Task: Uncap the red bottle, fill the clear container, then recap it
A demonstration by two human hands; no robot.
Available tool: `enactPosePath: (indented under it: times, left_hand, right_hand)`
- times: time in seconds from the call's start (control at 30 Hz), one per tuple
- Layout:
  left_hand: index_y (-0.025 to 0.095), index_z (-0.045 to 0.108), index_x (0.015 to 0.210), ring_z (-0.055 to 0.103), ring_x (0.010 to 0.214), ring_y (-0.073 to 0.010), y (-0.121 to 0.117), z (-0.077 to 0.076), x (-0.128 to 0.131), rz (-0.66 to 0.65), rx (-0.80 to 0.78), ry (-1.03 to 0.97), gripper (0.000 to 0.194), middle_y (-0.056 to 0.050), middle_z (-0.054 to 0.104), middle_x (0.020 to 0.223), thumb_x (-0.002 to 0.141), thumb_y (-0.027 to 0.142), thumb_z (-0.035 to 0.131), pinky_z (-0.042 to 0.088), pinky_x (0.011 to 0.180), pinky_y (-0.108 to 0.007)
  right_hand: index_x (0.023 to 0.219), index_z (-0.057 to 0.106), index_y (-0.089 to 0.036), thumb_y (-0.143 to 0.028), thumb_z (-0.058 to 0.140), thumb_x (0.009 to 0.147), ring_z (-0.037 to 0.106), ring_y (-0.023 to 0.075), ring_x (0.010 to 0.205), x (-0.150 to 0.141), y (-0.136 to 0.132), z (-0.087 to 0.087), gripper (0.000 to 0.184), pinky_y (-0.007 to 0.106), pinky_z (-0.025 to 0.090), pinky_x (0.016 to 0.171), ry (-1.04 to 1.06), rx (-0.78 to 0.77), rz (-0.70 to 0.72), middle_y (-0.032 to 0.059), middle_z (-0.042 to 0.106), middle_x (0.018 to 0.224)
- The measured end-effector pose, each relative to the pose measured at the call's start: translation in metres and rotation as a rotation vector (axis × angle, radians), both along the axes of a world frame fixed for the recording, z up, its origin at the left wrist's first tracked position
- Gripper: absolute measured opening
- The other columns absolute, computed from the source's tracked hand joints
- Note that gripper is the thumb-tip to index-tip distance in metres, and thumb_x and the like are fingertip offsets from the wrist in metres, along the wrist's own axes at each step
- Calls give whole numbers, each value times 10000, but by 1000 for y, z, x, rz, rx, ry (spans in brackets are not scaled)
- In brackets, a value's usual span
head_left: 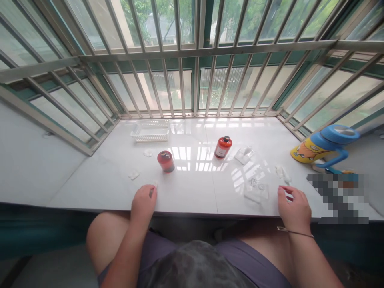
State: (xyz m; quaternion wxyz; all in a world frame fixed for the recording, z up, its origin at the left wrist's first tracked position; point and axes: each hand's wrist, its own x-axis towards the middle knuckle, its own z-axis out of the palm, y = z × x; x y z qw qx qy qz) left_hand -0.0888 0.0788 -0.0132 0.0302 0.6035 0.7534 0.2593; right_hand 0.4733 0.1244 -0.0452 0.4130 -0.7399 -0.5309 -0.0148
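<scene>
My left hand (144, 203) rests at the front edge of the white tabletop with its fingers closed. A small dark patch shows at its fingers and something pale at the tips, too small to name. My right hand (294, 206) is curled, thumb and forefinger pinched together; what they hold, if anything, cannot be made out. Just beyond it lie crumpled white pieces (282, 174). To its left is a clear plastic case (256, 191) with small bits on it. Ahead of my left hand stands a red bottle (166, 161) with a dark top; a second red bottle (223, 147) bears a pale label.
A white plastic basket (151, 133) sits at the back left. White scraps (134, 175) lie beyond my left hand. Another clear case (244, 155) is right of the labelled bottle. A blue and yellow flask (322, 145) leans at the right. Metal bars (195, 53) line the window.
</scene>
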Motion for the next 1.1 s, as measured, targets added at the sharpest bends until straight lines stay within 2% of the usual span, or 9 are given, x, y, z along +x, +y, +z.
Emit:
enactPosePath:
  times: [0.13,0.27,0.47,0.63,0.73,0.83,0.9,0.97,1.1]
  left_hand:
    - [214,735,970,720,1054,-327,7,-13,31,-66,-15,-24,250,-147,795,1072,985,280,494,562,1020,-466]
    - [233,739,956,715,1054,-321,15,-17,58,-119,-29,-50,236,-136,789,1058,1001,244,508,560,1014,-465]
    - [219,731,925,682,976,-320,35,-13,109,-225,-77,-119,253,-145,745,977,1022,203,498,534,963,-472]
    - [204,718,925,644,974,-316,50,-10,166,-351,-133,-256,259,-162,713,975,1019,150,483,505,975,-486]
    - [205,706,863,645,981,-305,49,-8,204,-467,-196,-382,236,-164,716,964,990,128,523,509,971,-465]
    - [213,701,767,668,942,-286,39,-4,234,-598,-274,-543,162,-137,738,913,917,168,661,527,950,-434]
    - [220,719,743,685,893,-264,32,-1,244,-640,-324,-668,124,-107,754,866,864,209,738,543,926,-411]
    - [224,761,784,706,863,-250,27,2,241,-617,-368,-806,88,-91,780,866,858,272,766,565,893,-398]
    - [196,779,950,756,880,-232,28,8,208,-455,-408,-1107,262,-105,808,935,955,444,694,624,864,-382]
  right_hand:
    - [1048,760,-160,-523,599,945,651,240,763,0,6,-11,410,417,563,767,80,77,-114,118,713,1019]
    - [1056,762,-161,-525,609,955,633,241,733,-1,6,-19,408,420,548,747,109,130,-199,122,718,1017]
    - [1031,743,-152,-478,601,967,633,239,780,-7,4,-18,361,411,555,785,22,144,-125,111,699,989]
    - [1009,722,-165,-479,594,977,622,237,793,-10,6,-18,340,415,551,816,-1,132,-89,104,689,973]
    - [1004,715,-171,-472,597,979,618,239,811,-10,7,-18,325,408,543,820,-9,124,-70,96,683,962]
    - [1003,708,-173,-454,599,978,609,238,818,-10,8,-19,302,403,536,816,-15,117,-55,92,679,958]
    - [1005,703,-174,-450,593,980,599,236,813,-10,8,-19,298,403,533,811,-17,115,-49,93,679,961]
    - [1010,701,-174,-452,586,984,597,238,820,-9,8,-19,302,401,532,807,-19,112,-44,97,681,971]
    - [1020,705,-172,-449,580,992,609,243,846,-9,8,-20,305,393,535,806,-22,103,-31,108,687,997]
